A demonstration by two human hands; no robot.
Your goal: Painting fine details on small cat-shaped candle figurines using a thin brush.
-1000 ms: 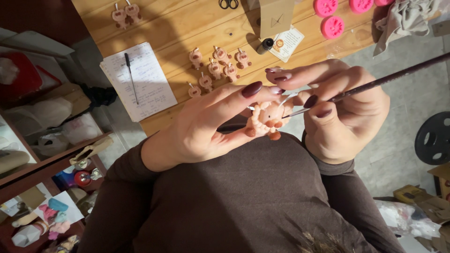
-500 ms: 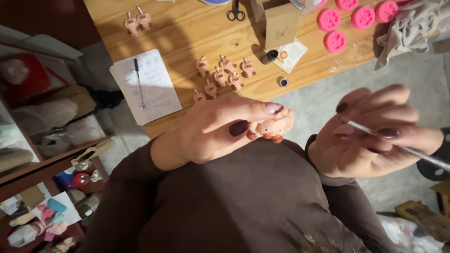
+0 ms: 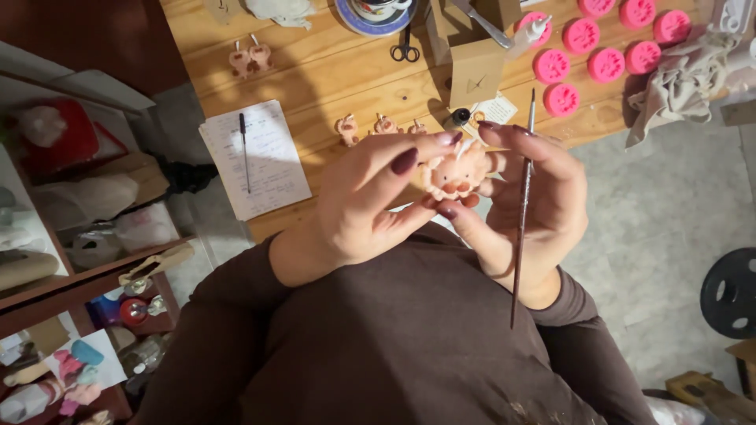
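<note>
A small pink clay figurine point(image 3: 455, 175) with a round face sits between the fingertips of both hands, held above my lap. My left hand point(image 3: 370, 201) pinches it from the left side with thumb and fingers. My right hand point(image 3: 529, 197) touches it from the right and also carries a thin paintbrush point(image 3: 521, 212), which lies along the palm with its tip pointing toward the table. Several more small pink figurines point(image 3: 346, 128) stand on the wooden table point(image 3: 315, 71) just beyond the hands.
On the table lie a notepad point(image 3: 264, 161) with a pen, scissors point(image 3: 405, 49), a small cardboard box point(image 3: 476, 72), several pink round moulds point(image 3: 587, 35), a plate and a crumpled cloth point(image 3: 677, 79). Shelves with clutter stand at the left; grey floor lies at the right.
The right hand came back from the right to the figurine, and the brush now lies upright along the palm. The figurine is turned face up between both hands.
</note>
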